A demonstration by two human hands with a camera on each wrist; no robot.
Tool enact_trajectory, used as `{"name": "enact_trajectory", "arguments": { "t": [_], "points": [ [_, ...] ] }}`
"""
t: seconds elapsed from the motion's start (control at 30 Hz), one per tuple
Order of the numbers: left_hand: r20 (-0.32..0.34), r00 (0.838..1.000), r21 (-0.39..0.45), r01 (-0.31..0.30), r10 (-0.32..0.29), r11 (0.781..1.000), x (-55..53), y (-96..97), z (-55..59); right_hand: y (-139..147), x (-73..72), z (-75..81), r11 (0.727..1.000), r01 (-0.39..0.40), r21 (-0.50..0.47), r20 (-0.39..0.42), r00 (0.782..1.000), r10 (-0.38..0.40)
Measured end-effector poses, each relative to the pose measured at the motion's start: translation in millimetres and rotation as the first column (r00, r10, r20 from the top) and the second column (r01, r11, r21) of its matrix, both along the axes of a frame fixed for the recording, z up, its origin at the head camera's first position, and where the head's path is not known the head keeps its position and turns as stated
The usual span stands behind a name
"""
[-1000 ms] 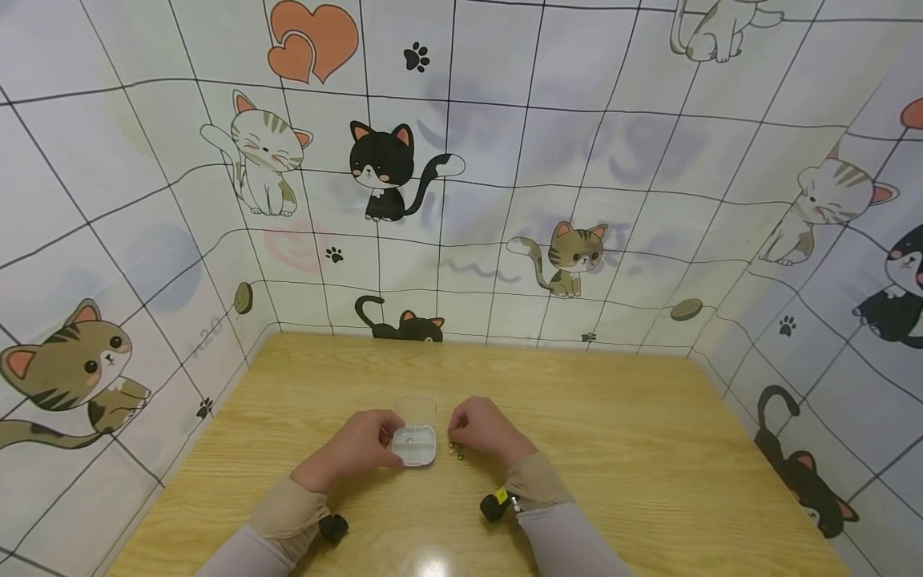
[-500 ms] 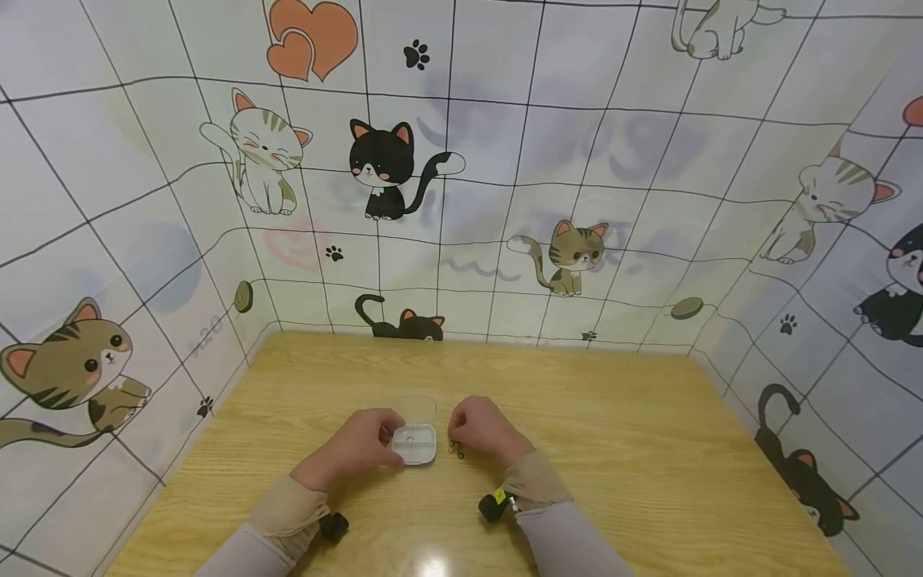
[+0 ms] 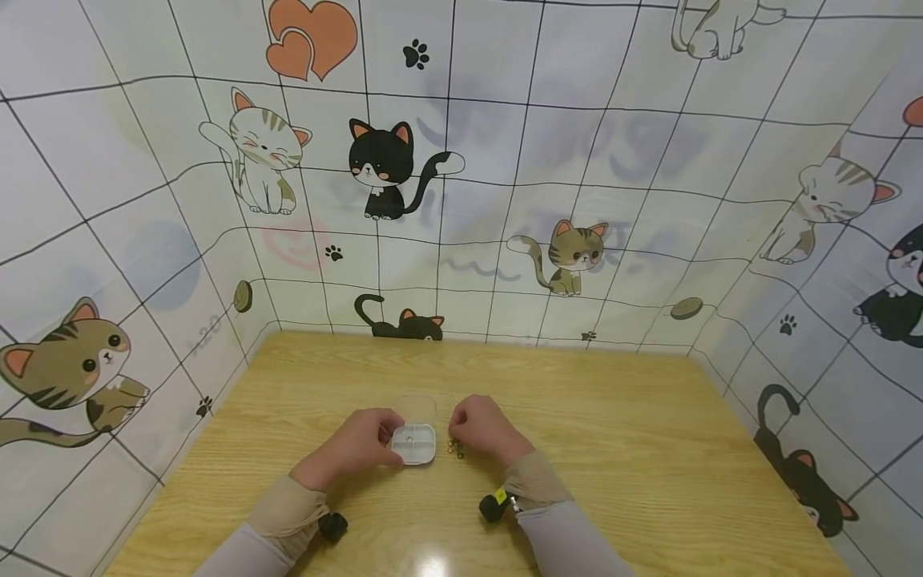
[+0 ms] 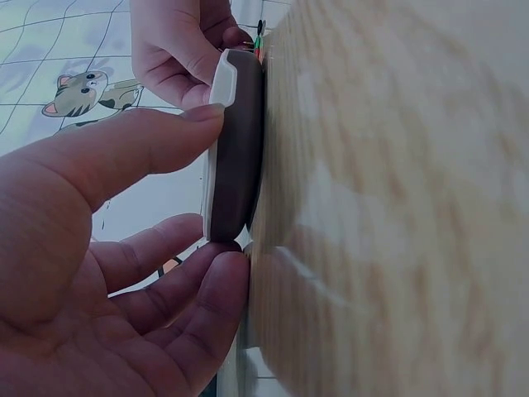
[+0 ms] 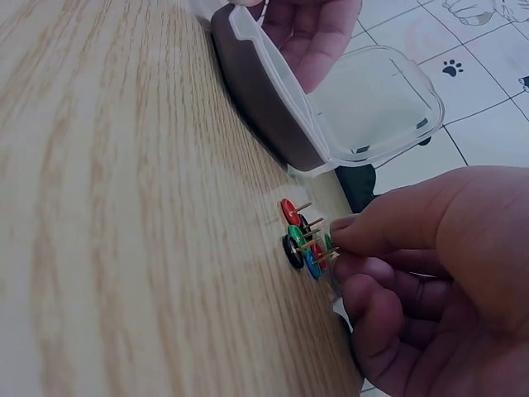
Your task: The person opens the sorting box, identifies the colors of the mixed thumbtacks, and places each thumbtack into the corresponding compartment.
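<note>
A small box with a white divided inside and dark outer wall stands on the table, its clear lid tipped back. My left hand holds it by the left side, thumb at the near edge and fingers at the far edge. One small shiny piece lies in a compartment. Just right of the box is a cluster of thumbtacks in red, green, blue and black, pins sticking out. My right hand is at this cluster, thumb and forefinger pinching a green thumbtack, partly hidden by the fingertips.
The wooden table meets cat-printed wall sheets at the back and on both sides. Each wrist carries a small black camera, one on the left and one on the right.
Both hands and the box stay almost in place. The right fingers shift only very slightly at the thumbtacks.
</note>
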State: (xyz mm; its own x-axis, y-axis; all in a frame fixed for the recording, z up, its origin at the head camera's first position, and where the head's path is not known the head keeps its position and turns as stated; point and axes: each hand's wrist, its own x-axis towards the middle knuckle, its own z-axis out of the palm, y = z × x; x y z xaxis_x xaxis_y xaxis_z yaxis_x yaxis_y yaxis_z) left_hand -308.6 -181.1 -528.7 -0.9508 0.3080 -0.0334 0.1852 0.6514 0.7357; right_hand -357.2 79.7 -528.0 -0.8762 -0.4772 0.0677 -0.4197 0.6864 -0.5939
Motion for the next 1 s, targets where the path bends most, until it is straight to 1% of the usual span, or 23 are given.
{"name": "enact_trajectory", "arguments": {
  "t": [0.17, 0.3, 0.4, 0.53, 0.67, 0.77, 0.87, 0.93, 1.0],
  "points": [
    [-0.001, 1.000, 0.007, 0.005, -0.005, 1.000, 0.0, 0.1, 0.9, 1, -3.0, -3.2, 1.000, 0.021, -0.019, 0.009, 1.000, -0.020],
    [-0.002, 1.000, 0.007, 0.005, -0.005, 1.000, -0.2, 0.2, 1.1, 4, -3.2, -2.1, 0.997, 0.045, -0.055, 0.039, 0.998, -0.043],
    [-0.004, 1.000, 0.000, 0.003, -0.003, 1.000, -0.2, 0.2, 0.9, 8, -4.0, -1.9, 0.993, 0.084, -0.080, 0.068, 0.995, -0.079],
    [-0.007, 1.000, -0.005, 0.007, -0.007, 1.000, -0.3, -0.1, -0.3, 14, -8.4, -3.2, 0.986, 0.136, -0.095, 0.060, 0.990, -0.131],
    [-0.022, 0.999, 0.003, 0.026, -0.026, 1.000, -0.9, -0.2, -1.9, 21, -13.4, -0.4, 0.977, 0.179, -0.120, 0.062, 0.983, -0.172],
    [-0.026, 0.999, 0.006, 0.030, -0.030, 1.000, -1.0, -0.6, -2.8, 24, -15.7, 3.9, 0.961, 0.218, -0.172, 0.110, 0.973, -0.201],
    [-0.019, 1.000, 0.003, 0.025, -0.025, 1.000, -1.4, -0.9, -3.4, 27, -17.6, 7.2, 0.935, 0.253, -0.248, 0.166, 0.962, -0.216],
    [-0.017, 1.000, 0.003, 0.023, -0.022, 1.000, -1.2, -1.4, -3.2, 28, -17.9, 8.0, 0.911, 0.274, -0.307, 0.209, 0.954, -0.216],
    [-0.018, 0.999, 0.004, 0.028, -0.028, 1.000, -1.1, -1.3, -2.6, 30, -18.0, 8.7, 0.882, 0.293, -0.370, 0.246, 0.946, -0.211]
  ]
}}
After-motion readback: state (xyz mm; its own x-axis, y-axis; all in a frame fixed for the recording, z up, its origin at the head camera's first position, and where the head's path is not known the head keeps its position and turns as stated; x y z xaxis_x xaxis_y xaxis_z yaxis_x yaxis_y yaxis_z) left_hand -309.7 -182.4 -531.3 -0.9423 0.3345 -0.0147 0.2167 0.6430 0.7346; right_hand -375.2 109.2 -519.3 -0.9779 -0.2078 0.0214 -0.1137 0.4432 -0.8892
